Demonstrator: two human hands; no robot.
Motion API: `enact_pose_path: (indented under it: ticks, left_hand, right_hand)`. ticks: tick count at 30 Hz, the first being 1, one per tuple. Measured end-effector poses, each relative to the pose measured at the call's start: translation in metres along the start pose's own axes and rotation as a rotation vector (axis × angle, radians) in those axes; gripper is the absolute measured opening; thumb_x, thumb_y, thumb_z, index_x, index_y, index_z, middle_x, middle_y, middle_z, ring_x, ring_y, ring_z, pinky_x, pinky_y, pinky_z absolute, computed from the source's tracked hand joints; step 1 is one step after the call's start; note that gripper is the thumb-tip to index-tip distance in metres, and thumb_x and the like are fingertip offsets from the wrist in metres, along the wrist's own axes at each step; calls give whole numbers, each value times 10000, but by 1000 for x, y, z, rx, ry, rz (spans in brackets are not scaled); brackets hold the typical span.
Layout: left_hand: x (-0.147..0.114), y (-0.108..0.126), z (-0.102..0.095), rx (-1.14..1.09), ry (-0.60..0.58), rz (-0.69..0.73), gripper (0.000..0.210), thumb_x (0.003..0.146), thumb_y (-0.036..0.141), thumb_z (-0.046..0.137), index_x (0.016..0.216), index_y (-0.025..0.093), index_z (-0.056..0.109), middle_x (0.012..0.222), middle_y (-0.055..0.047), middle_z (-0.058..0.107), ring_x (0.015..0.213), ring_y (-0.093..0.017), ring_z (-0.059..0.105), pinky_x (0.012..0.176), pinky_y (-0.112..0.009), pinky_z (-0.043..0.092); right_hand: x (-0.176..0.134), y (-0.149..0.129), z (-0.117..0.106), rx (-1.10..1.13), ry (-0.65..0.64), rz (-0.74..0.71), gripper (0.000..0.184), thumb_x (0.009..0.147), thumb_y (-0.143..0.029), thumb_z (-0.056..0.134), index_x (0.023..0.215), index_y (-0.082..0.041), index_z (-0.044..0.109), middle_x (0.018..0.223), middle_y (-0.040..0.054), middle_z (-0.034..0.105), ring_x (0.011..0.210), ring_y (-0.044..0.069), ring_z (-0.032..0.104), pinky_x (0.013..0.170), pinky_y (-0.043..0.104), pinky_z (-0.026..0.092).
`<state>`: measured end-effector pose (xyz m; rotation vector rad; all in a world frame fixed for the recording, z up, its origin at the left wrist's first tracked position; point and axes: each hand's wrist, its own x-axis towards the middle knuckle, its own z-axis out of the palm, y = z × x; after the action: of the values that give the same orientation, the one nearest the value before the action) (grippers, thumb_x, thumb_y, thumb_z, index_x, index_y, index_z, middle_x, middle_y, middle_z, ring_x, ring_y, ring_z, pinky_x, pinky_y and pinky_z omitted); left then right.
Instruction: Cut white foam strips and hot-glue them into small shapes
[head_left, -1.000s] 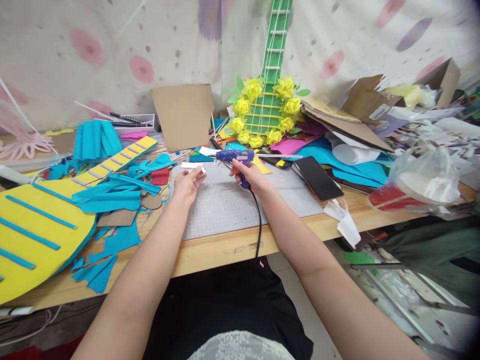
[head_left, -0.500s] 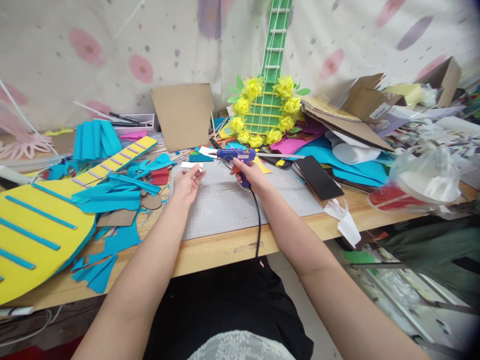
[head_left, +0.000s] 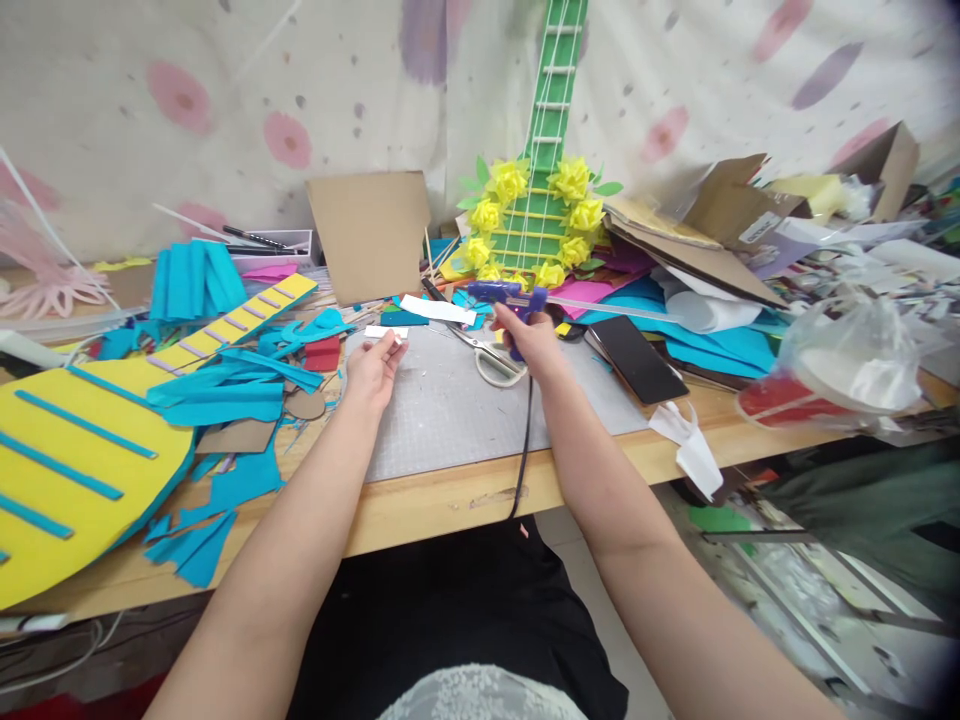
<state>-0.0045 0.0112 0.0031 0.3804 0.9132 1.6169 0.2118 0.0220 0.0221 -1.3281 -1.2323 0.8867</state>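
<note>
My left hand (head_left: pixel 373 370) pinches a small white strip (head_left: pixel 385 333) above the left part of the grey cutting mat (head_left: pixel 427 430). A blue glue gun (head_left: pixel 504 292) is in my right hand (head_left: pixel 538 345), its nozzle pointing left and a clear glue stick sticking out of its back. The gun's black cord (head_left: pixel 525 445) drops over the table's front edge. Scissors (head_left: pixel 499 366) lie on the mat between my hands, partly covered by my right hand. Behind them is a white paper strip (head_left: pixel 439 309).
At the back stands a green paper guitar (head_left: pixel 529 225) ringed with yellow flowers. A yellow guitar shape (head_left: pixel 82 440) lies left among blue scraps (head_left: pixel 225 400). To the right are a phone (head_left: pixel 637 358), a bagged red-and-white tub (head_left: pixel 817 385) and piled cardboard (head_left: pixel 720 210).
My right hand has moved right and slightly up with the glue gun, away from my left hand. The scissors and white paper strip are now more exposed. My left hand has barely moved.
</note>
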Motion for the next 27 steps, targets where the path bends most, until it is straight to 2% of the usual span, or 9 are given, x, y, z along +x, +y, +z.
enact_pose_path:
  ticks: [3,7,14,18,21,22,24,25,27]
  left_hand:
    - [0,0,-1,3,17,7,310,649,49,690,573,155,408,577,33,606,567,-51,586,746,-238,523]
    - [-1,0,0,0,41,-7,277,672,42,670,599,156,428,629,16,640,621,-69,623,751,-243,519]
    - [-5,1,1,36,13,-76,151,679,77,682,685,153,552,723,-11,676,699,-88,646,736,-226,499]
    - [-6,2,1,9,13,-109,144,675,84,686,676,162,565,680,22,651,656,-63,616,716,-205,484]
    - [-6,2,3,-16,8,-120,154,668,76,688,655,158,559,650,39,625,615,-44,588,704,-191,470]
    - [-6,2,3,-24,9,-120,157,671,71,684,647,155,553,641,41,619,606,-39,580,705,-188,467]
    - [-6,2,4,-34,11,-109,163,682,67,672,630,150,542,623,39,607,596,-35,568,712,-185,465]
    - [-6,1,4,-35,9,-99,166,685,70,670,622,149,538,614,37,600,593,-36,564,718,-186,466]
    - [-5,0,4,-33,-7,-74,175,679,81,678,611,148,531,605,33,591,594,-41,561,732,-191,467]
  right_hand:
    - [10,4,-32,-243,185,2,405,634,-551,647,688,-149,631,667,60,650,502,100,514,484,238,398]
    - [16,21,-62,-544,131,48,460,654,-585,614,769,-143,672,738,106,678,680,198,618,610,294,452]
    - [14,38,-62,-762,61,107,547,701,-584,582,994,-127,648,979,161,673,919,264,624,779,350,457]
    - [7,27,-70,-993,45,18,621,635,-572,654,1026,-92,607,1042,197,628,994,297,581,817,371,439]
    - [-3,10,-77,-1182,82,73,663,585,-613,671,981,-87,593,1055,222,601,1010,335,551,789,388,428]
    - [-7,3,-76,-1210,33,121,604,602,-618,655,922,-109,601,998,204,618,963,326,567,752,379,428]
    - [-15,-11,-66,-1188,-157,174,458,655,-609,616,772,-167,596,826,136,641,821,275,596,665,340,415]
    - [-19,-18,-57,-1171,-228,155,422,659,-599,620,709,-182,579,766,110,634,777,254,595,642,324,403]
    - [-25,-28,-29,-1053,-333,3,369,689,-559,619,670,-196,553,724,70,627,728,211,581,621,295,382]
